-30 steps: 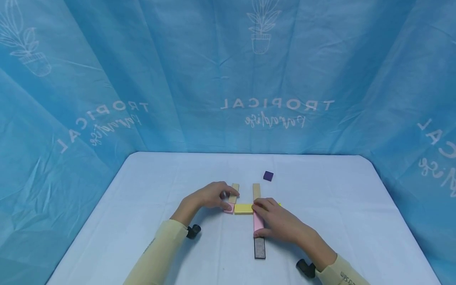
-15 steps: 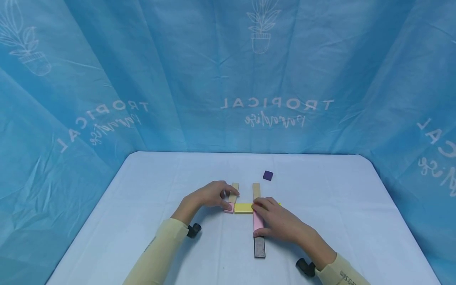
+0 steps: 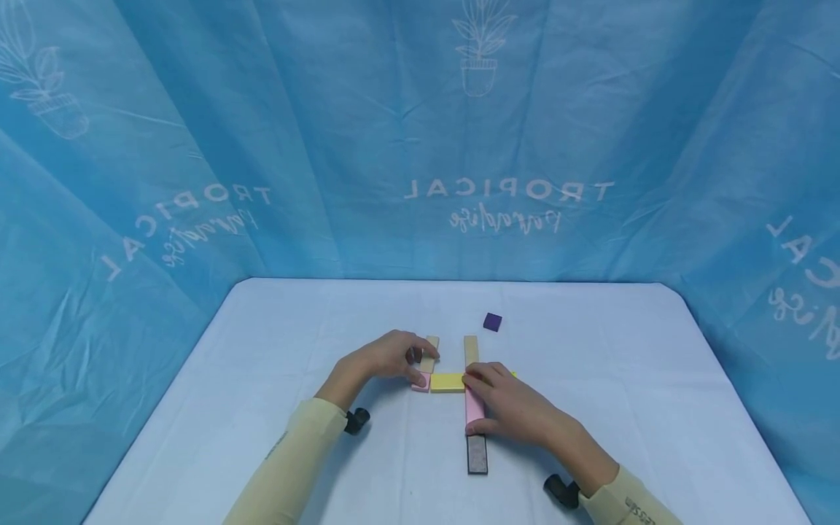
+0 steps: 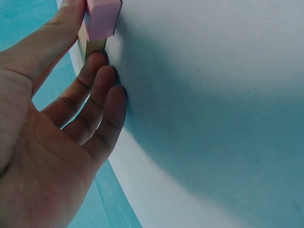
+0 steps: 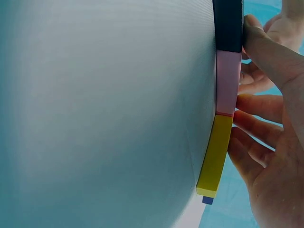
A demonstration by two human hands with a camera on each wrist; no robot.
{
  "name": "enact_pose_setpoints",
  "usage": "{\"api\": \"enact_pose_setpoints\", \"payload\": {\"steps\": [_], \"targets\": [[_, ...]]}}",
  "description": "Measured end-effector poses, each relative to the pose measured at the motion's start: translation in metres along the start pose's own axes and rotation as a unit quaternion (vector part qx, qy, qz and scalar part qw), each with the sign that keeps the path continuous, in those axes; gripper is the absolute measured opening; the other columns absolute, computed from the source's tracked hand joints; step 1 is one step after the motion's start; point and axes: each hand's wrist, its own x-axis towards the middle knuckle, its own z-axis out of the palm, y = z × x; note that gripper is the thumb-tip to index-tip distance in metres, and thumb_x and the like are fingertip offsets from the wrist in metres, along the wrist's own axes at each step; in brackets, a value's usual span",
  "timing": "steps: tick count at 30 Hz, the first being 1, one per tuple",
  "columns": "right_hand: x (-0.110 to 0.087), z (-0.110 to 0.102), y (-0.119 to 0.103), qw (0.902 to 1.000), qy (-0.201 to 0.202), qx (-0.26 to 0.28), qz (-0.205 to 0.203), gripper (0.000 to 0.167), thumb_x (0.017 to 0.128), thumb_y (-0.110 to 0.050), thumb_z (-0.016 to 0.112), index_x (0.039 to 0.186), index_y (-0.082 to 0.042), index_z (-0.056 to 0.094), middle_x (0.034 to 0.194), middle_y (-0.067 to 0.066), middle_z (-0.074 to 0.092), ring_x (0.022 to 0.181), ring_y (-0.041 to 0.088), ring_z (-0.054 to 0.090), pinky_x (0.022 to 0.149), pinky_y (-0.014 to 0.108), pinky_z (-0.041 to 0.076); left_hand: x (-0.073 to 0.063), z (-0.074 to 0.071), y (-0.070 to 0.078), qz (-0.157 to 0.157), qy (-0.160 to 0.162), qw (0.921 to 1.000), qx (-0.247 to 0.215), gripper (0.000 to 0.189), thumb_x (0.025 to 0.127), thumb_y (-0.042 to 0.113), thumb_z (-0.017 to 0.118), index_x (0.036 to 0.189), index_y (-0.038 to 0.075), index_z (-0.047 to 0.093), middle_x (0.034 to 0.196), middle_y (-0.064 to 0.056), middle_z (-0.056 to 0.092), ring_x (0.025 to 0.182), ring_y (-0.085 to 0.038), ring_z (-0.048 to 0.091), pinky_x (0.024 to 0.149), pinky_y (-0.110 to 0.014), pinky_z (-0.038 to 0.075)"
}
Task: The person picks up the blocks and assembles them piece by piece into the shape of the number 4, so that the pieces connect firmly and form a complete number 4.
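My left hand bends over a beige block and a small pink block; its thumb touches the pink one, its fingertips lie at the beige one. A yellow block runs from there to a crossing column. That column has a beige block at the far end, a longer pink block, then a black-edged grey block. My right hand rests on the column, thumb near the pink-grey joint, fingertips at the far end of the pink block. More yellow shows beyond it.
A dark purple block lies apart, behind the arrangement. The white-covered table is bounded by blue curtains at the back and both sides. Each wrist carries a small black camera.
Both hands stay in place on the blocks, and no block visibly shifts. The head view tilts very slightly.
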Motion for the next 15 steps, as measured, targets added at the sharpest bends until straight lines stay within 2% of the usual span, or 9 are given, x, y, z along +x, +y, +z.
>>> {"api": "enact_pose_setpoints", "payload": {"steps": [15], "targets": [[-0.0017,-0.0029,-0.0014,0.9999,0.002,-0.006,-0.008,0.085,0.079,-0.066,0.063,0.144,-0.015,0.045,0.147,0.002,0.037,0.133,0.021,0.032,0.104,0.041,0.037,0.0006,-0.0041,0.0011,0.025,-0.001,0.9997,0.005,0.047,0.072,0.03,0.085,0.116,0.027,0.068,0.093,0.003,0.061,0.084,-0.014,0.053,0.071,-0.029,0.047]]}}
